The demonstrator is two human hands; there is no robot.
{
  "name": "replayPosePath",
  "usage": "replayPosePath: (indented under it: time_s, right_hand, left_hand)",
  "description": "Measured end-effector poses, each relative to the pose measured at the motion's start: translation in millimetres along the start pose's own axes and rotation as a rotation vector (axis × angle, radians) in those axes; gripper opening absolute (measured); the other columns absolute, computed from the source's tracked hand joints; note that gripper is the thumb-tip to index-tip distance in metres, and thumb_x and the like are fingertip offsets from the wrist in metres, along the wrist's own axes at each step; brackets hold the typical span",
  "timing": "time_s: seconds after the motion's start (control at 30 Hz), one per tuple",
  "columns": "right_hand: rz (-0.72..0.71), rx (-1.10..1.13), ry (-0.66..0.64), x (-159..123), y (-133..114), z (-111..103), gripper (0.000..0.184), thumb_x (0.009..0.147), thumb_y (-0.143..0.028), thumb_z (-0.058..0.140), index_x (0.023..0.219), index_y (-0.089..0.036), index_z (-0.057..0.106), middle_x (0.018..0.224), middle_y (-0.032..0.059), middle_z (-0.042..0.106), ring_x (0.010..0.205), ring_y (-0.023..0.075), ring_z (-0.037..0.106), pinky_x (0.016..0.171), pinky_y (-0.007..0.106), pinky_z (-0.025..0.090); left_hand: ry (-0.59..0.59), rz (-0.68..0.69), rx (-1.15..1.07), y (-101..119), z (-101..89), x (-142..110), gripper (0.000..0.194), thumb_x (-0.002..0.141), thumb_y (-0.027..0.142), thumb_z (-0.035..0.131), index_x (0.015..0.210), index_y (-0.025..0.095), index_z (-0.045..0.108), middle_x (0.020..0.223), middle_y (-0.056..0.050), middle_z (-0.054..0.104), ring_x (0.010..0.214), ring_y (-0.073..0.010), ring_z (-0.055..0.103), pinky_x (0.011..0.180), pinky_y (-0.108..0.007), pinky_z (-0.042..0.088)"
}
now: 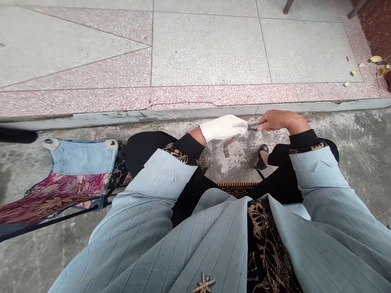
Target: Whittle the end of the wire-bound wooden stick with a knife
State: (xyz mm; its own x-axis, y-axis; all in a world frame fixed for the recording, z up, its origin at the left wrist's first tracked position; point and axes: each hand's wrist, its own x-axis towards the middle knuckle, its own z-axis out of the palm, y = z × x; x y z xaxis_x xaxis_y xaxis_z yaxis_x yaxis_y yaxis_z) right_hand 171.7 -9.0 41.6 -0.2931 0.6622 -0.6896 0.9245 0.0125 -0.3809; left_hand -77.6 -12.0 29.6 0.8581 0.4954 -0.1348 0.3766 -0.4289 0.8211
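Observation:
My left hand [224, 128], in a white knit glove, is closed around one end of a rod-like piece wound with grey metal wire [253, 127]. Bare fingers of my right hand [276, 121] pinch the wound part from the other side, thumb and forefinger together. A brownish tip [308, 120] pokes out beyond my right wrist; whether it belongs to the same rod I cannot tell. Below the glove shows a short brown, bent, rod-like piece with a knobbed end [226, 152]. Whether it hangs from my left hand or lies on the ground is unclear.
A raised terrazzo step [210, 49] runs across in front, its edge [183, 112] close beyond my hands. On my left stands a folding seat with patched denim and floral cloth [84, 158]. Yellowish scraps [375, 59] lie at the far right. Concrete ground [360, 162] surrounds my feet.

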Motion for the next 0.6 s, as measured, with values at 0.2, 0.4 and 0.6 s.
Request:
replayPosePath:
  time_s: [0.2, 0.4, 0.6]
  right_hand:
    - [-0.274, 0.178, -0.421, -18.0, -13.2, 0.0, 0.045, 0.077, -0.062, 0.078, 0.07, -0.018, 0.07, 0.055, -0.0031, 0.054, 0.05, 0.0101, 0.044, 0.051, 0.025, 0.032]
    - [-0.601, 0.831, 0.211, -38.9, -4.3, -11.1, 0.051, 0.075, -0.065, 0.082, 0.084, -0.016, 0.073, 0.059, -0.0034, 0.054, 0.046, 0.0067, 0.039, 0.044, 0.021, 0.03]
    - [-0.473, 1.117, 0.574, -28.0, -3.8, -9.6, 0.055, 0.078, -0.07, 0.078, 0.085, -0.018, 0.063, 0.059, -0.0042, 0.048, 0.044, 0.007, 0.039, 0.04, 0.02, 0.031]
  left_hand:
    - [0.049, -0.012, -0.061, -5.1, -8.9, -2.5, 0.028, 0.089, 0.039, 0.054, 0.082, 0.015, 0.067, 0.074, 0.001, 0.059, 0.068, -0.0119, 0.05, 0.068, -0.025, 0.039]
    - [0.17, -0.053, -0.343, 0.4, -3.4, -1.0, 0.023, 0.095, 0.03, 0.049, 0.084, 0.015, 0.062, 0.076, -0.002, 0.061, 0.058, -0.0081, 0.045, 0.057, -0.023, 0.035]
    - [0.089, -0.054, -0.248, 9.4, -0.4, -0.7, 0.025, 0.092, 0.032, 0.051, 0.081, 0.015, 0.065, 0.079, -0.003, 0.066, 0.064, -0.0095, 0.054, 0.061, -0.023, 0.04]
